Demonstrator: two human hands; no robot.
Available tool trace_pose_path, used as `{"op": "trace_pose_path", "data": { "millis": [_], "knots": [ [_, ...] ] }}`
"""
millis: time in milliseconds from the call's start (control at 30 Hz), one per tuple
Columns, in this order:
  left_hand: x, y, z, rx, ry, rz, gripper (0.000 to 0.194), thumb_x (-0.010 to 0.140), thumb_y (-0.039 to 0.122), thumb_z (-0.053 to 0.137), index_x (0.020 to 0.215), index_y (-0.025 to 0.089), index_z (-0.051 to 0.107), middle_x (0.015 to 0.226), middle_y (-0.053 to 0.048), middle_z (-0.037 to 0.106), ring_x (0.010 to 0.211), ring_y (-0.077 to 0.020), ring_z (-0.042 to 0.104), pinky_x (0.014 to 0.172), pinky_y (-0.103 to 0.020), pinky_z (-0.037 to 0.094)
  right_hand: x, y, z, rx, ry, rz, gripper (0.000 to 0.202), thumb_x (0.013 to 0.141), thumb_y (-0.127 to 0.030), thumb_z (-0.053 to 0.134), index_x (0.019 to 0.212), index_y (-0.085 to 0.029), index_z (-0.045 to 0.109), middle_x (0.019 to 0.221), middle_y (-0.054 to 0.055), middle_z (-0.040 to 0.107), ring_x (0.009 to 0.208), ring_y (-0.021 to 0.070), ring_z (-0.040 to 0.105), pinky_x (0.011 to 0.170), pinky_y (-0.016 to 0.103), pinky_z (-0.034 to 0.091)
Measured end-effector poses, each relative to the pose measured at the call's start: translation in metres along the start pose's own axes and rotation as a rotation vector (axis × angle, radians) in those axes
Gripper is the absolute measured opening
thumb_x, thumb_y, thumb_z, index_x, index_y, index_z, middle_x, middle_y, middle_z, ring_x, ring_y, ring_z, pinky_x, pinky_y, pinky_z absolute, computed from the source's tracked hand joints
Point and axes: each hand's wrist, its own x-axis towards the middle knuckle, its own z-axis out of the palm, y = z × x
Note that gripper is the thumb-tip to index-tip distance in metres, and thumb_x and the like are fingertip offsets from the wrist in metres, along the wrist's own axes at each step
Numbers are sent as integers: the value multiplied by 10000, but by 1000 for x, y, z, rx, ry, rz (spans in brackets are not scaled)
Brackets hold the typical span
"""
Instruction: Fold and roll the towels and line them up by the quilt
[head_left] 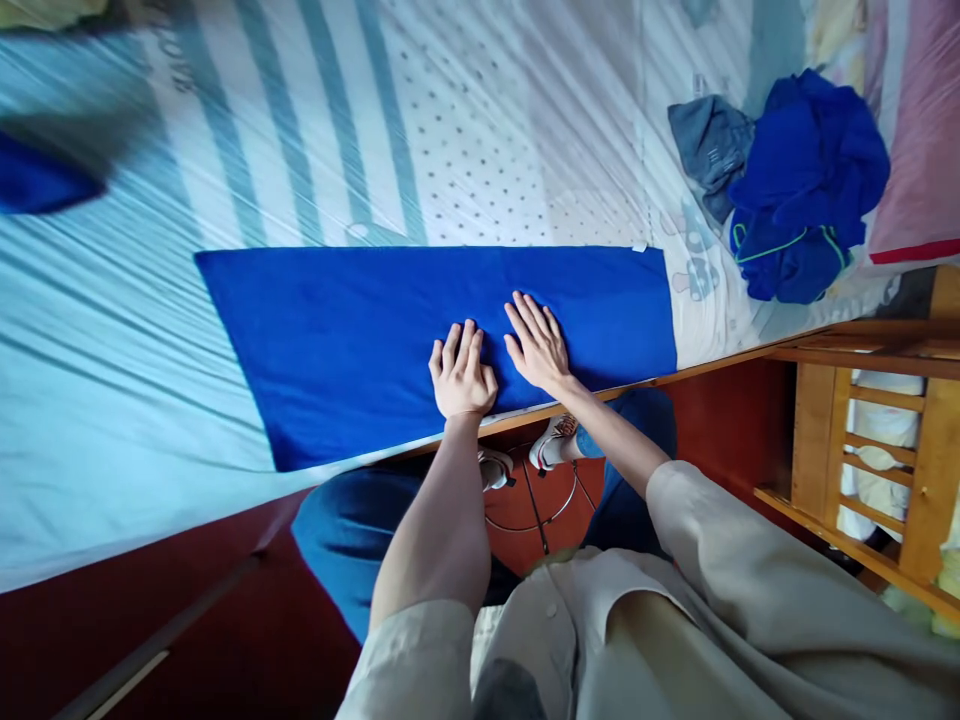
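Observation:
A blue cloth [352, 340] lies flat along the near edge of the bed, its long side parallel to that edge. My left hand [461, 372] rests palm down on it near the middle, fingers spread a little. Just to the right, my right hand [538, 343] presses flat on the same cloth with its fingers stretched out. Neither hand grips anything. A small white tag [639, 247] shows at the cloth's far edge, toward the right.
Crumpled blue clothes [814, 180] and a grey-blue garment [709, 145] lie at the right. Beyond is a pink pillow [919, 140]. Another blue item [41, 178] sits far left on the patterned sheet [465, 120]. A wooden rack [817, 440] stands lower right.

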Motion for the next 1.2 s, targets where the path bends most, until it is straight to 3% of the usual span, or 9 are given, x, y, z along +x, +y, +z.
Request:
{"op": "trace_pose_path", "data": {
  "millis": [333, 533, 767, 900, 1067, 1200],
  "knots": [
    [-1, -1, 1, 15, 14, 8, 639, 888, 254, 501, 1521, 196, 560, 1634, -108, 487, 1591, -302, 336, 1338, -543, 127, 26, 135, -57, -111, 84, -29, 626, 1110, -424, 241, 1697, -209, 278, 1752, 38, 282, 1648, 204, 190, 1377, 472, 111],
    [-1, -1, 1, -25, 5, 14, 649, 900, 273, 502, 1545, 213, 534, 1641, -104, 478, 1593, -309, 331, 1338, -553, 118, 35, 187, -80, -202, 136, 96, 637, 1115, -447, 165, 1711, -228, 216, 1768, 28, 237, 1657, 214, 147, 1369, 515, 124],
    [-1, -2, 3, -18, 34, 42, 645, 896, 247, 496, 1538, 206, 545, 1638, -101, 482, 1582, -299, 355, 1335, -540, 140, 44, 224, -94, -276, 169, 186, 655, 1110, -493, 89, 1719, -264, 166, 1776, 28, 208, 1656, 216, 156, 1356, 540, 162],
    [0, -1, 2, -25, 34, 40, 647, 891, 237, 495, 1535, 201, 548, 1642, -100, 473, 1583, -297, 353, 1335, -540, 140, 45, 221, -99, -326, 166, 190, 676, 1103, -536, 72, 1723, -277, 140, 1782, 21, 178, 1660, 234, 129, 1351, 562, 162],
    [0, -1, 1, -35, 16, 31, 638, 897, 251, 495, 1531, 196, 547, 1644, -105, 471, 1586, -300, 347, 1335, -540, 139, 21, 208, -92, -291, 156, 169, 699, 1097, -549, 83, 1720, -246, 177, 1776, 39, 205, 1660, 249, 123, 1356, 557, 144],
    [1, 0, -1, -28, 2, 20, 636, 905, 268, 497, 1535, 196, 540, 1648, -102, 467, 1592, -302, 332, 1339, -541, 121, 9, 235, -94, -238, 160, 247, 726, 1092, -566, 60, 1717, -217, 181, 1765, 73, 242, 1648, 221, 192, 1354, 517, 175]
  ]
}}
